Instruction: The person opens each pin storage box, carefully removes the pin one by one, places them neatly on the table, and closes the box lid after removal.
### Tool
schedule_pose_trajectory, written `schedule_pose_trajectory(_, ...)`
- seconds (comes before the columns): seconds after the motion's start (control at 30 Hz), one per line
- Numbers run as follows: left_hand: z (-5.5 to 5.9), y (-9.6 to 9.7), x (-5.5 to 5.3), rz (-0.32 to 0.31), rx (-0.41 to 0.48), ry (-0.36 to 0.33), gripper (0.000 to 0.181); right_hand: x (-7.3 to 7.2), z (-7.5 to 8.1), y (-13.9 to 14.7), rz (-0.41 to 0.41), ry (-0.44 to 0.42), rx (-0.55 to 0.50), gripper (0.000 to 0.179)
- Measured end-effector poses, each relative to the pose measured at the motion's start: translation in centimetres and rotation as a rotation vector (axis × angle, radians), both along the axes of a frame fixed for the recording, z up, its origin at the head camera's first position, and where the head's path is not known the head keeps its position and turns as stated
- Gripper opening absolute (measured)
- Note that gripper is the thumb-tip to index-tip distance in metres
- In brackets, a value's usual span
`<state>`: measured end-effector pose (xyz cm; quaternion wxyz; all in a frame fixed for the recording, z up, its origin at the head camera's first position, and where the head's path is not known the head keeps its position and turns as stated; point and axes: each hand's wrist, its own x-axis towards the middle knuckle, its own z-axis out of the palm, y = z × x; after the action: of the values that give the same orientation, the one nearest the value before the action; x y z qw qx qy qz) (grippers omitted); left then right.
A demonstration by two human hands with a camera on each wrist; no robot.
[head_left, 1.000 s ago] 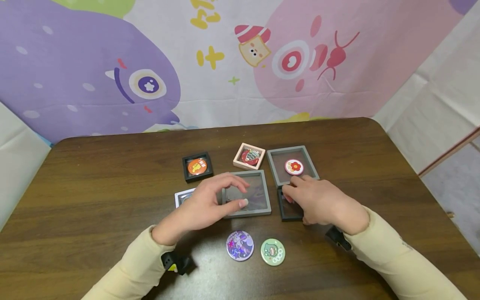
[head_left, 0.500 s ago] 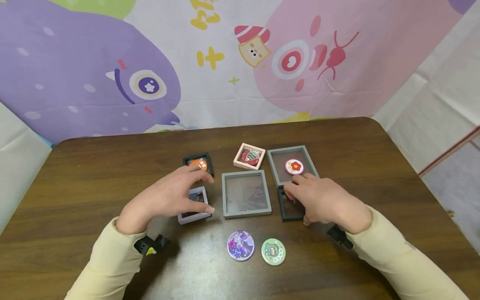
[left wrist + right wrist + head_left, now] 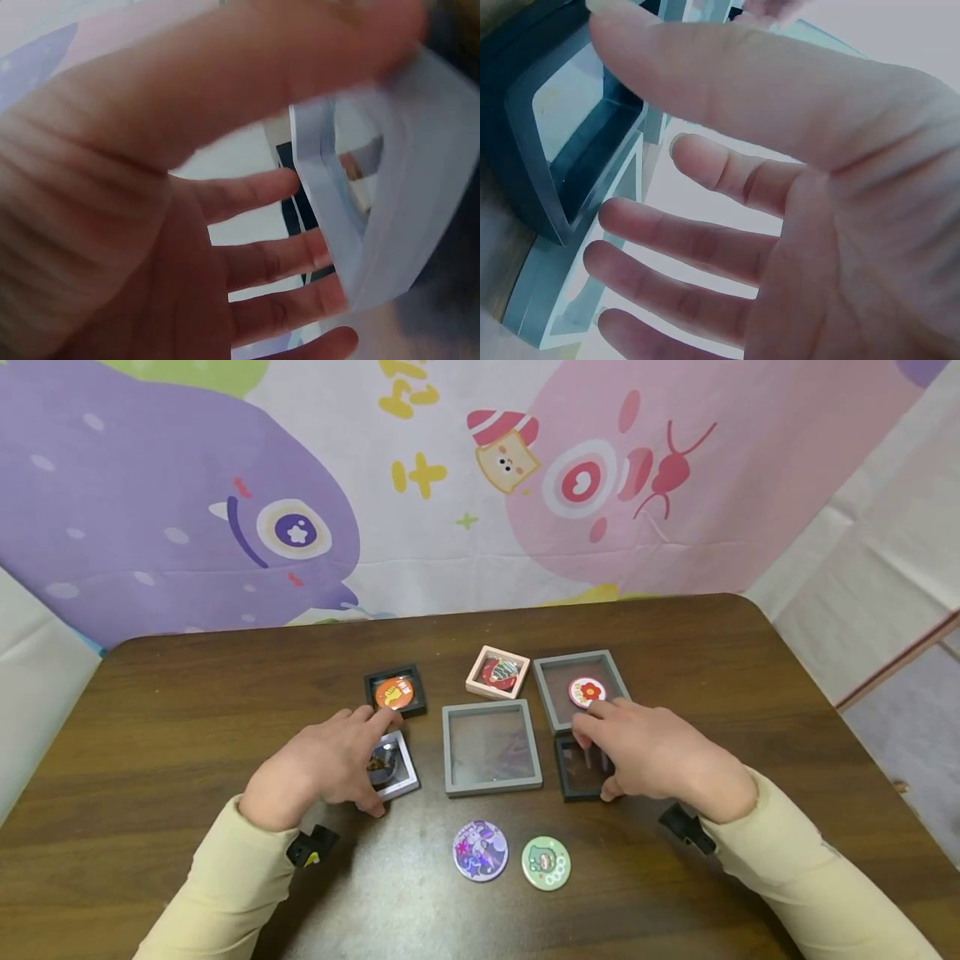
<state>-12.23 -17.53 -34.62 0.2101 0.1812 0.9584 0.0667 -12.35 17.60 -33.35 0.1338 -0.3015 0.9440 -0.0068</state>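
In the head view my left hand (image 3: 326,768) spans a small silver-white display frame (image 3: 402,768) with a dark round badge inside, thumb on its near edge, fingers at the far one. The left wrist view shows fingertips against the frame's side (image 3: 375,277). My right hand (image 3: 648,747) arches over a small black display frame (image 3: 573,785). In the right wrist view its thumb lies by the black frame's rim (image 3: 525,172), and the other fingers extend with a gap to it. A grey frame (image 3: 453,747) lies between the hands.
Behind are a black frame with an orange badge (image 3: 394,692), a pale pink frame with a red badge (image 3: 498,673), and a grey frame (image 3: 551,689) bearing a flower badge (image 3: 587,692). Nearer lie a purple badge (image 3: 480,852) and a green badge (image 3: 546,863) on the wooden table (image 3: 225,727).
My left hand has moved left from over the middle grey frame to the silver-white frame, whose tilt has changed. My right hand has shifted slightly, showing more of the black frame.
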Motion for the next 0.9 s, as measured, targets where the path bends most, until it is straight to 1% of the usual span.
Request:
schedule_pose_trajectory(0.17,0.1,0.1,-0.2,-0.002,0.007,-0.017,0.096,-0.1,0.1,0.0,0.018,0.005,-0.009,0.052)
schedule_pose_trajectory(0.23,0.3,0.1,-0.2,-0.008,0.031,-0.002,0.095,-0.1,0.2,0.1,0.028,0.011,-0.014,0.054)
schedule_pose_trajectory(0.3,0.6,0.1,-0.1,-0.026,0.072,0.032,0.092,-0.1,0.3,0.1,0.038,0.017,-0.024,0.057)
schedule_pose_trajectory(0.33,0.7,0.1,-0.1,-0.033,0.101,0.054,0.089,-0.1,0.4,0.2,0.042,0.023,-0.030,0.058)
schedule_pose_trajectory(0.4,0.9,0.2,0.1,-0.043,0.188,0.096,0.087,-0.1,0.4,0.2,0.052,0.046,-0.046,0.061)
schedule_pose_trajectory(0.5,1.1,0.7,0.3,-0.066,0.337,0.144,0.091,-0.1,0.4,0.2,0.069,0.095,-0.078,0.062)
schedule_pose_trajectory(0.57,1.1,1.2,0.4,-0.085,0.437,0.166,0.096,-0.2,0.4,0.1,0.083,0.139,-0.106,0.059)
schedule_pose_trajectory(0.67,0.9,2.2,0.6,-0.117,0.546,0.206,0.100,-0.2,0.4,-0.1,0.124,0.235,-0.192,0.046)
schedule_pose_trajectory(0.73,0.6,2.8,0.8,-0.136,0.609,0.225,0.099,-0.1,0.4,-0.4,0.168,0.311,-0.287,0.034)
schedule_pose_trajectory(0.83,0.2,3.8,1.0,-0.161,0.688,0.237,0.094,0.4,0.5,-1.1,0.270,0.405,-0.463,0.019)
schedule_pose_trajectory(0.9,-0.1,4.4,1.3,-0.172,0.721,0.227,0.090,0.8,0.6,-1.7,0.351,0.440,-0.561,0.016)
